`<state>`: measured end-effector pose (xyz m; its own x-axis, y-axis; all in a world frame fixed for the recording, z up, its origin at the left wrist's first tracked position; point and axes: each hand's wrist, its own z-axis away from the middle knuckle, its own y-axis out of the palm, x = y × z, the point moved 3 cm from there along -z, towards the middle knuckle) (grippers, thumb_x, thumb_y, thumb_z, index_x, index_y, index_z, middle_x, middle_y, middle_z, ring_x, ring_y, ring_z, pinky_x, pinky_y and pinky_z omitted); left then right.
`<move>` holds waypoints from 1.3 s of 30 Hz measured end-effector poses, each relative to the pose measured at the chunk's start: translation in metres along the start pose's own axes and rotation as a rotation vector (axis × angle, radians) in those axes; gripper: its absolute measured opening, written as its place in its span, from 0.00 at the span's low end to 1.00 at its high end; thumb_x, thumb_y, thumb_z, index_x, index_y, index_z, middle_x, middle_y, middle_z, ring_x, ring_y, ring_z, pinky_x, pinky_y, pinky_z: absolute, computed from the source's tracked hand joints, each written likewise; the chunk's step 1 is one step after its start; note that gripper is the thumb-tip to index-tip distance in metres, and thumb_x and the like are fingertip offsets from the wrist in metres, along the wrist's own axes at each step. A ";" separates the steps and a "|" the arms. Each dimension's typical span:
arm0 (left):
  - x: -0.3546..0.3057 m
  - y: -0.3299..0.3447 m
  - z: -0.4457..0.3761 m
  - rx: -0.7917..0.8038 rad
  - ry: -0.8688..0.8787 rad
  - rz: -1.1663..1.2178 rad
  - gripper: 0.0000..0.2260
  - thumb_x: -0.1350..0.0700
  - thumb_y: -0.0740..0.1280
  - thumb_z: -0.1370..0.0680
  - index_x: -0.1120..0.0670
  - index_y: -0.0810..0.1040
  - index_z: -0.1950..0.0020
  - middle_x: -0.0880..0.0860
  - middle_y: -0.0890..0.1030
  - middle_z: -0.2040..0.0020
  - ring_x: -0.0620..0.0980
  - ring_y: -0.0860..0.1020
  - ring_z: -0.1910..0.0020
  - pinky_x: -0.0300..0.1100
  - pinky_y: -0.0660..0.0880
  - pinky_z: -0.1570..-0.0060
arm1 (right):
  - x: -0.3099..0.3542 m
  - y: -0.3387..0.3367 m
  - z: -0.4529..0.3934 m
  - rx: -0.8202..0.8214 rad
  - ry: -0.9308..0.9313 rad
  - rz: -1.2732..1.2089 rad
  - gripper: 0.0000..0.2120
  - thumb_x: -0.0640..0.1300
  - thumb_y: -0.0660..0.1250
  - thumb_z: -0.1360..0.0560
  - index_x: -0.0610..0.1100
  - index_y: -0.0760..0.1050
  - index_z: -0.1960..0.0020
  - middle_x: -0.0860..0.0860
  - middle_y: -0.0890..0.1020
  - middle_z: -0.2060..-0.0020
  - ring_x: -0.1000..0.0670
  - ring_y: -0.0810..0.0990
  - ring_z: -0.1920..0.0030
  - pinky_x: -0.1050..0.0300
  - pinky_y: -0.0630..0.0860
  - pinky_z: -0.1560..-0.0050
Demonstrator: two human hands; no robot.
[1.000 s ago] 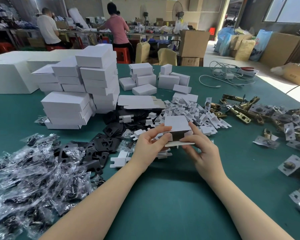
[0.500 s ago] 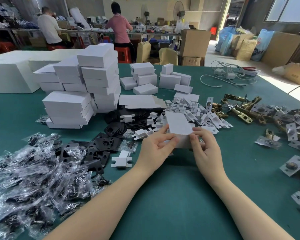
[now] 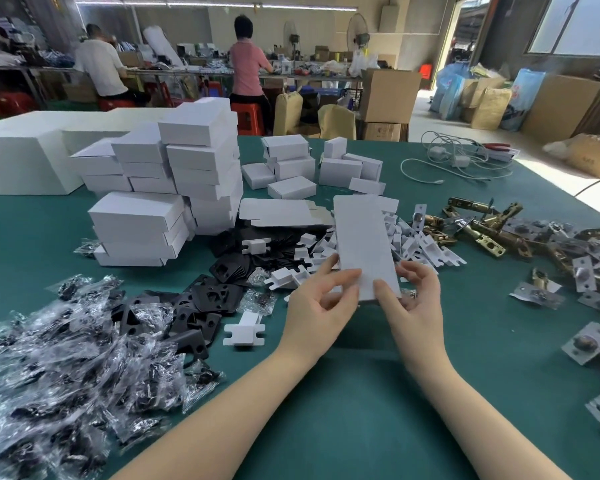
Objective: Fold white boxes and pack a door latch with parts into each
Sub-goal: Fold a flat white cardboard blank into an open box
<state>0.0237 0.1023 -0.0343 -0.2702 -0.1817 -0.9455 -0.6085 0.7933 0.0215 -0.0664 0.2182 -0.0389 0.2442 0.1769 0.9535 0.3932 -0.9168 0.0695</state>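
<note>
In the head view, both hands are holding one white box point(image 3: 362, 244) above the green bench point(image 3: 343, 410), with its long side pointing away from the person. The left hand point(image 3: 317, 306) is gripping the near left corner of the box, its thumb lying on the top face and the other fingers curling below. The right hand point(image 3: 413, 299) is pinching the near right corner of the box, thumb on top and fingers bent under it.

Just behind the box, a heap of small white card inserts point(image 3: 409, 240) is lying on the bench. To the right of the box, brass door latches point(image 3: 482, 230) are spreading toward the bench edge. To the left of the box, black plates point(image 3: 219, 292) are lying in a pile, and farther left clear bags of parts point(image 3: 77, 358) are covering the bench. Behind and left of the box, finished white boxes point(image 3: 187, 174) are standing in stacks. A flat unfolded carton point(image 3: 278, 211) is lying just left of the far end of the box.
</note>
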 end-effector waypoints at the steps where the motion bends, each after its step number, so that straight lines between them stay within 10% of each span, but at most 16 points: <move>1: -0.001 0.001 0.001 -0.009 0.031 -0.007 0.15 0.63 0.70 0.23 0.41 0.82 0.49 0.45 0.75 0.32 0.35 0.73 0.34 0.49 0.81 0.47 | -0.003 0.001 0.000 0.023 0.051 -0.041 0.19 0.44 0.73 0.26 0.60 0.68 0.44 0.59 0.82 0.50 0.52 0.83 0.61 0.58 0.80 0.57; 5: 0.001 0.003 0.000 0.045 0.079 -0.070 0.10 0.59 0.69 0.22 0.46 0.80 0.44 0.65 0.75 0.33 0.20 0.71 0.45 0.31 0.77 0.50 | -0.015 0.003 0.000 0.087 0.214 -0.142 0.25 0.52 0.76 0.34 0.56 0.67 0.42 0.50 0.86 0.58 0.50 0.86 0.56 0.60 0.82 0.54; 9: 0.006 0.001 -0.003 0.126 0.156 -0.307 0.18 0.50 0.73 0.25 0.43 0.77 0.37 0.47 0.61 0.22 0.30 0.67 0.33 0.32 0.71 0.39 | -0.014 -0.005 -0.003 -0.032 0.126 -0.067 0.21 0.44 0.76 0.29 0.54 0.69 0.43 0.54 0.85 0.63 0.55 0.84 0.61 0.66 0.78 0.62; 15: 0.006 0.000 -0.003 0.097 0.379 -1.033 0.45 0.50 0.74 0.28 0.33 0.46 0.23 0.42 0.29 0.24 0.49 0.30 0.24 0.50 0.32 0.27 | 0.003 -0.011 -0.006 0.078 -0.066 0.092 0.23 0.36 0.72 0.26 0.64 0.75 0.44 0.60 0.81 0.58 0.59 0.79 0.63 0.66 0.77 0.62; 22: -0.001 -0.005 -0.004 -0.012 0.500 -1.032 0.43 0.57 0.77 0.39 0.44 0.61 0.28 0.51 0.73 0.31 0.51 0.59 0.27 0.48 0.48 0.28 | 0.007 -0.002 0.002 0.183 -0.127 0.175 0.17 0.46 0.71 0.25 0.61 0.69 0.42 0.54 0.83 0.58 0.56 0.80 0.58 0.64 0.74 0.57; 26: 0.000 -0.009 -0.005 -0.087 0.533 -0.967 0.43 0.52 0.79 0.42 0.45 0.66 0.30 0.46 0.70 0.35 0.50 0.66 0.36 0.45 0.56 0.34 | 0.011 0.001 0.010 0.096 -0.165 0.178 0.15 0.58 0.66 0.28 0.64 0.73 0.42 0.54 0.83 0.54 0.59 0.80 0.54 0.69 0.73 0.54; 39: -0.004 -0.007 -0.005 -0.157 0.527 -0.899 0.39 0.47 0.78 0.42 0.43 0.69 0.33 0.46 0.75 0.37 0.49 0.70 0.37 0.45 0.59 0.39 | 0.012 0.006 0.012 0.064 -0.166 0.017 0.13 0.48 0.66 0.23 0.63 0.76 0.42 0.70 0.80 0.45 0.67 0.77 0.41 0.73 0.71 0.45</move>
<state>0.0252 0.0950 -0.0287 0.0614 -0.9252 -0.3746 -0.8254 0.1640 -0.5403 -0.0508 0.2190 -0.0309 0.3924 0.2229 0.8924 0.4417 -0.8967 0.0298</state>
